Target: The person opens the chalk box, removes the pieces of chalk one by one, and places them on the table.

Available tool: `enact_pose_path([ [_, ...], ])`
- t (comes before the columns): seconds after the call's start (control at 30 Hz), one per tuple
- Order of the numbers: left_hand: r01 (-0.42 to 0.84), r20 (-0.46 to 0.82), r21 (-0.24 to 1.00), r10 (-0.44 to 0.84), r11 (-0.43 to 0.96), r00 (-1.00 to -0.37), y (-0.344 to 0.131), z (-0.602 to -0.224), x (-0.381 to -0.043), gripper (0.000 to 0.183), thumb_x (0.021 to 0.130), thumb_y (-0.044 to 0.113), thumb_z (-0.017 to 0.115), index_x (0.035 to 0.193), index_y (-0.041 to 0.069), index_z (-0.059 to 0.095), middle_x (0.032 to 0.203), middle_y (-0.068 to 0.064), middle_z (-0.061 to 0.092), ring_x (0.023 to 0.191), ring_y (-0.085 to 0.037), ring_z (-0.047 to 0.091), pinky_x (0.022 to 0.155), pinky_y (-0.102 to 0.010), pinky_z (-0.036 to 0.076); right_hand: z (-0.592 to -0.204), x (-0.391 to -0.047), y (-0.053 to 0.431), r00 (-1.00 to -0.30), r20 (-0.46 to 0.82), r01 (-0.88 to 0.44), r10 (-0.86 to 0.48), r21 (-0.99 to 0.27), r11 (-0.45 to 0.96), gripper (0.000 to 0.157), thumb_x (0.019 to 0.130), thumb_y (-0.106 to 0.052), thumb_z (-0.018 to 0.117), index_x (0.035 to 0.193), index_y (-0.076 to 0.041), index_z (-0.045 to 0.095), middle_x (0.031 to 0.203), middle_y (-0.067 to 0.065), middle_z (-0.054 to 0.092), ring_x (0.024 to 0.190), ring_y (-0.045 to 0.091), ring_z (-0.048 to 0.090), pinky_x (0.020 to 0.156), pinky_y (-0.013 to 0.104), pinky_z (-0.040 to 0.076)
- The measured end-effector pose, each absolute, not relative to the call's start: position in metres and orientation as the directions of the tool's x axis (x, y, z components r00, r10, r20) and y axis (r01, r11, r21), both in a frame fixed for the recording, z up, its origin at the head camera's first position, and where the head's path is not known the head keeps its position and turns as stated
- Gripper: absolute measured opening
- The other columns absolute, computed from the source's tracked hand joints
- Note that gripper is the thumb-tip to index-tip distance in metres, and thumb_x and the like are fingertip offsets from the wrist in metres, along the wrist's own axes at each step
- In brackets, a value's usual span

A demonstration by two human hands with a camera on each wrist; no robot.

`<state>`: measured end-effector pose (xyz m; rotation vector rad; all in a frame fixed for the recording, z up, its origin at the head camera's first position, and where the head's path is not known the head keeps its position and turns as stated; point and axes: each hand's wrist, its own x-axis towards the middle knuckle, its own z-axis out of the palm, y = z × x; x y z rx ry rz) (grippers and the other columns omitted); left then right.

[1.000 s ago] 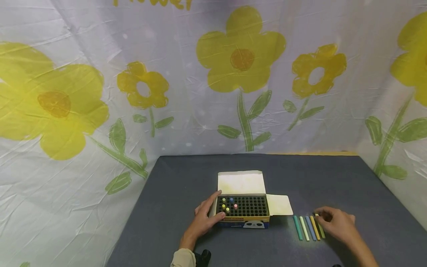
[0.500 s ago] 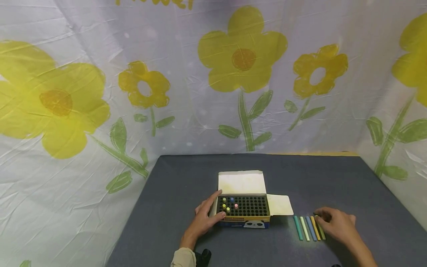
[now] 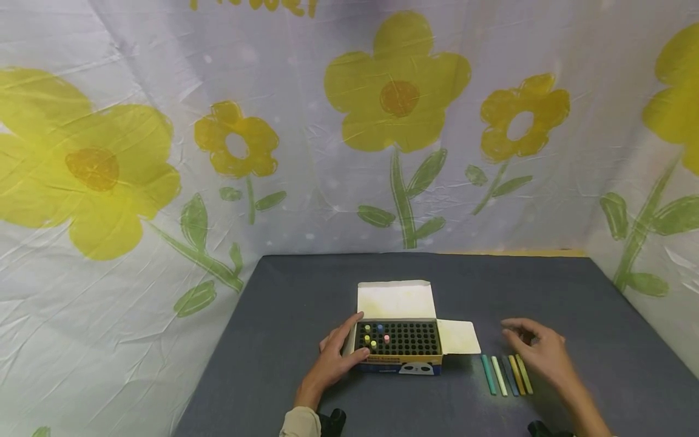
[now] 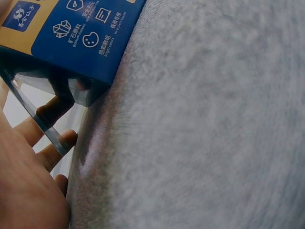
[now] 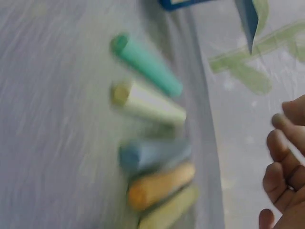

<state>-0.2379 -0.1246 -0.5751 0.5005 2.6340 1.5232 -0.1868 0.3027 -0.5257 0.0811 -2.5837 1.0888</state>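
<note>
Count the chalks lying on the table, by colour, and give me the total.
Teal chalk: 1
Pale yellow chalk: 1
Blue chalk: 1
Orange chalk: 1
Yellow-green chalk: 1
Total: 5

Your left hand [image 3: 334,355] is gripping with a wide span, its index finger [image 3: 348,326] reaching forward and its thumb [image 3: 356,355] angling inward, so that the two are forming a broad V. Your left wrist is emerging from a pale sleeve [image 3: 301,422]. In the left wrist view, the fingers [image 4: 50,155] are bending beyond the palm, slightly apart.

Your right hand [image 3: 539,349] is hovering well apart from the left, thumb and index finger pointing leftward with their tips close. Its other fingers [image 5: 276,143] are curling loosely. Your bare right forearm [image 3: 582,403] is slanting in from the lower edge.
</note>
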Motion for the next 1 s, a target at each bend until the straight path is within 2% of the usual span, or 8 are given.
enact_pose_path([
  [0.07, 0.240, 0.104, 0.856, 0.302, 0.457, -0.948, -0.125, -0.576, -0.237, 0.073, 0.090, 0.046, 0.071, 0.154, 0.050, 0.037, 0.160, 0.001, 0.044, 0.146, -0.035, 0.037, 0.110, -0.069, 0.014, -0.523, -0.188, 0.294, -0.931, 0.359, -0.226, 0.066, -0.710, 0.667, 0.023, 0.099, -0.019, 0.068, 0.118, -0.007, 0.073, 0.084, -0.004, 0.061, 0.070, 0.008, 0.049, 0.076, 0.041, 0.038],
  [0.13, 0.230, 0.095, 0.861, 0.301, 0.453, -0.949, -0.125, -0.576, -0.235, 0.072, 0.090, 0.047, 0.071, 0.154, 0.050, 0.037, 0.160, 0.000, 0.045, 0.145, -0.036, 0.038, 0.109, -0.070, 0.014, -0.521, -0.190, 0.285, -0.918, 0.393, -0.269, 0.054, -0.716, 0.644, 0.022, 0.098, -0.016, 0.069, 0.119, -0.008, 0.073, 0.088, -0.004, 0.062, 0.074, 0.008, 0.050, 0.064, 0.030, 0.040],
  [0.4, 0.223, 0.089, 0.861, 0.296, 0.457, -0.951, -0.125, -0.578, -0.233, 0.071, 0.090, 0.046, 0.070, 0.153, 0.050, 0.037, 0.157, 0.002, 0.047, 0.141, -0.032, 0.042, 0.108, -0.068, 0.016, -0.523, -0.203, 0.243, -0.851, 0.524, -0.444, -0.015, -0.705, 0.553, 0.025, 0.090, -0.001, 0.075, 0.114, -0.006, 0.074, 0.089, 0.000, 0.066, 0.076, 0.006, 0.055, 0.071, 0.026, 0.046],
  [0.57, 0.215, 0.086, 0.861, 0.283, 0.462, -0.955, -0.125, -0.576, -0.233, 0.071, 0.089, 0.047, 0.071, 0.153, 0.051, 0.038, 0.155, 0.001, 0.049, 0.140, -0.032, 0.042, 0.106, -0.068, 0.018, -0.523, -0.212, 0.214, -0.814, 0.577, -0.517, -0.068, -0.666, 0.537, 0.026, 0.086, 0.000, 0.078, 0.110, -0.008, 0.076, 0.086, -0.003, 0.067, 0.075, 0.005, 0.054, 0.068, 0.031, 0.048],
  [0.7, 0.213, 0.085, 0.855, 0.278, 0.473, -0.957, -0.125, -0.575, -0.234, 0.071, 0.090, 0.047, 0.072, 0.152, 0.052, 0.038, 0.154, 0.000, 0.050, 0.138, -0.031, 0.043, 0.105, -0.068, 0.020, -0.524, -0.219, 0.193, -0.789, 0.603, -0.562, -0.114, -0.636, 0.529, 0.023, 0.083, 0.000, 0.080, 0.105, -0.006, 0.076, 0.081, -0.007, 0.065, 0.071, 0.008, 0.052, 0.078, 0.040, 0.038],
  [0.83, 0.216, 0.087, 0.850, 0.276, 0.480, -0.957, -0.124, -0.574, -0.235, 0.071, 0.090, 0.048, 0.072, 0.152, 0.052, 0.037, 0.154, -0.001, 0.050, 0.138, -0.031, 0.042, 0.105, -0.068, 0.021, -0.524, -0.222, 0.173, -0.777, 0.607, -0.592, -0.164, -0.618, 0.518, 0.023, 0.081, -0.001, 0.082, 0.101, -0.008, 0.076, 0.080, -0.011, 0.063, 0.070, 0.011, 0.048, 0.082, 0.042, 0.024],
  [1.0, 0.226, 0.091, 0.856, 0.295, 0.466, -0.951, -0.123, -0.573, -0.237, 0.071, 0.091, 0.047, 0.071, 0.153, 0.052, 0.037, 0.155, 0.001, 0.049, 0.140, -0.031, 0.042, 0.106, -0.069, 0.019, -0.521, -0.222, 0.155, -0.783, 0.580, -0.596, -0.226, -0.594, 0.540, 0.022, 0.081, -0.005, 0.083, 0.100, -0.014, 0.077, 0.082, -0.015, 0.063, 0.072, 0.010, 0.046, 0.082, 0.044, 0.019],
])
